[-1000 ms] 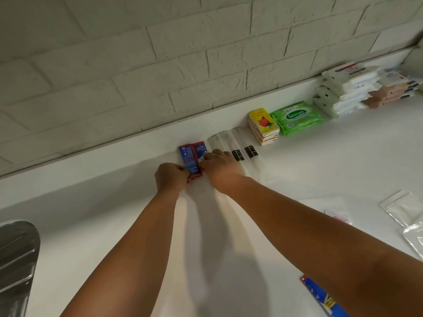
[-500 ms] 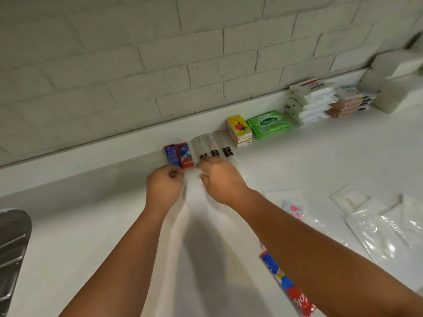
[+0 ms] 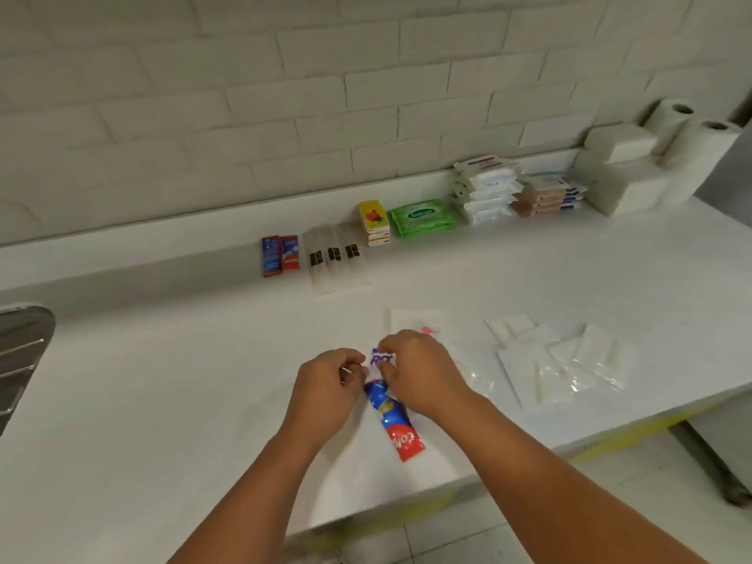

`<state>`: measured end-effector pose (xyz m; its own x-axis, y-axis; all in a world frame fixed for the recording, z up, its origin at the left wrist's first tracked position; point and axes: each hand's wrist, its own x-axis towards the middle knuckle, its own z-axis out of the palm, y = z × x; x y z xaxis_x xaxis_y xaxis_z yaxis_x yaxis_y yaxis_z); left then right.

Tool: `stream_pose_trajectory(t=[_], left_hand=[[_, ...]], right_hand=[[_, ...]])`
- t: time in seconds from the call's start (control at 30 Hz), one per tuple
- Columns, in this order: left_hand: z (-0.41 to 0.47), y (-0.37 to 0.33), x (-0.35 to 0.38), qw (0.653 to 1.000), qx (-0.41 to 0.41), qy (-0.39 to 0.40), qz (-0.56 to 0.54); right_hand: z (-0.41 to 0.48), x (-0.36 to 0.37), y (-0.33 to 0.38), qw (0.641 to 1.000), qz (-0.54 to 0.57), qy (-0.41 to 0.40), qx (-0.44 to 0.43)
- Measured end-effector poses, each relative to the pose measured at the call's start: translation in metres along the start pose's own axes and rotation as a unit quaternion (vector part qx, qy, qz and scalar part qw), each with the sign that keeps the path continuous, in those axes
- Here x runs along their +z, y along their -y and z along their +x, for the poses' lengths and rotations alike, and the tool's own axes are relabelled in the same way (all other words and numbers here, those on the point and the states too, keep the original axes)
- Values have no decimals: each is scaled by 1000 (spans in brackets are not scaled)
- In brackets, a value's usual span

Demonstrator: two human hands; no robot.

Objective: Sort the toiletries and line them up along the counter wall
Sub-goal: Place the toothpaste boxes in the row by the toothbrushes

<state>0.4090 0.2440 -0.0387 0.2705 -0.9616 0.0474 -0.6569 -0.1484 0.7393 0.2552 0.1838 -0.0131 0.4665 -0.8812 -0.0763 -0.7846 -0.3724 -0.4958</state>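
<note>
1. Toothpaste tube [image 3: 396, 427], blue with a red end, lies flat on the white counter [image 3: 162, 380] near the front edge. The red end points toward the person, well apart from the wall row.
2. The tube's far end runs in under both hands. Right hand [image 3: 421, 378] covers its upper right side; left hand [image 3: 327, 386] sits just left of it.
3. Purple-lettered packet [image 3: 382, 358] shows between the hands at the tube's far end. The right hand's thumb and fingers curl onto it, pinching. Whether it is separate from the tube is unclear.
4. Left hand: fingers curled in, tips near the packet's left edge. Blurred; cannot tell if it grips anything.
5. Clear pouch with a pink item [image 3: 427, 330] sits just behind the right hand, mostly hidden.
6. Loose clear bags [image 3: 569, 360] overlap to the right; contents hard to make out.
7. Wall row, left to right: red-blue sachets [image 3: 280, 254], clear sleeves [image 3: 333, 256], yellow packs [image 3: 373, 221], green wipes [image 3: 422, 217], white packs [image 3: 484, 189].
8. Metal edge [image 3: 20, 352] at far left, cut off.
</note>
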Motion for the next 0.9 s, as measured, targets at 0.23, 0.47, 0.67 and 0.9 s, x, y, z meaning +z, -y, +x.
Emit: stream_pose_trajectory(t=[0.23, 0.47, 0.67, 0.9], left_hand=[[-62, -14, 47, 999, -41, -6, 21], [-109, -18, 68, 994, -105, -34, 14], [-115, -21, 69, 987, -153, -52, 11], [-113, -22, 65, 972, -223, -50, -46]], right_hand=[[-72, 28, -23, 996, -50, 40, 58], [-84, 45, -38, 989, -42, 56, 131], [-85, 42, -40, 983, -45, 109, 142], [-84, 47, -42, 975, 75, 178, 110]])
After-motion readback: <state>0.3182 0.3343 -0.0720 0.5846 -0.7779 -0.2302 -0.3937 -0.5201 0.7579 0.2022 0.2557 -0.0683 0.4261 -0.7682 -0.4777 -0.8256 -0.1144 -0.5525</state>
